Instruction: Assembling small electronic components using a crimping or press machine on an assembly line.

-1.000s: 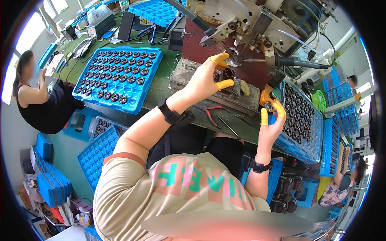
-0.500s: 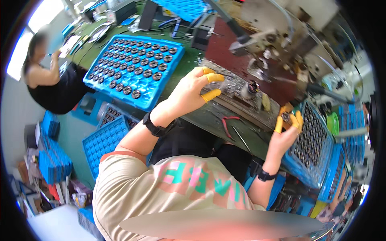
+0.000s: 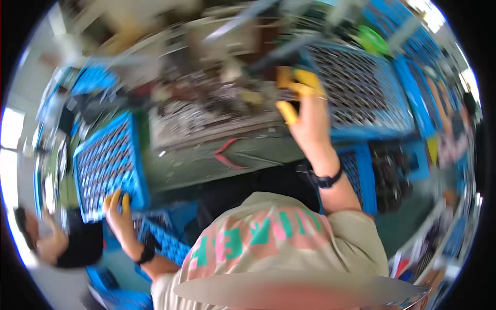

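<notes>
My left hand (image 3: 120,219), with yellow finger covers, is at the near edge of the left blue tray (image 3: 135,160). Its fingers close on a small round dark part (image 3: 123,198), smeared by motion. That tray holds rows of similar round dark parts. My right hand (image 3: 311,119), also in yellow finger covers, curls beside the right end of a metal-littered work block (image 3: 217,132). Between its fingers is a small dark part (image 3: 287,95), too blurred for detail. The right blue tray (image 3: 356,133), full of small dark parts, lies just beyond this hand.
Red-handled pliers (image 3: 225,154) and a thin metal rod (image 3: 258,158) lie on the green bench (image 3: 181,168) near its front edge. A blurred machine (image 3: 206,67) stands behind the work block. A green container (image 3: 373,41) is at the back right. Another person (image 3: 54,243) sits at the left.
The view has swung left and is blurred. My left hand has gone from beside the work block to the left tray, with a part now in its fingers. My right hand remains by the block's right end.
</notes>
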